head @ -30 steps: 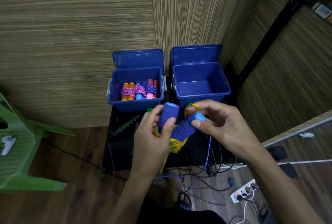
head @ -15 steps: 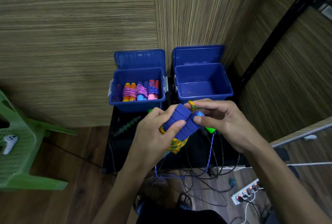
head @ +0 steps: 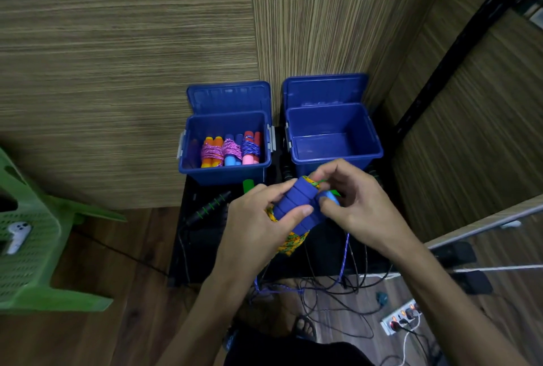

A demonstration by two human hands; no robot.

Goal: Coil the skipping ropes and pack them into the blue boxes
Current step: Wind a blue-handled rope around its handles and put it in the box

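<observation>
Two blue boxes (head: 224, 173) (head: 335, 154), both lids raised. Three coiled rope bundles (head: 212, 155) (head: 232, 152) (head: 250, 149) in the left box. Two blue foam handles (head: 296, 202) held together. Two hands (head: 252, 226) (head: 357, 201). One green chair (head: 26, 248). One power strip (head: 401, 317).

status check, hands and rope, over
Left hand and right hand gripping blue-handled rope. Right box empty, open. Nothing blocking.

Blue-handled rope (head: 296, 204) held before two open blue boxes (head: 335, 142).
</observation>
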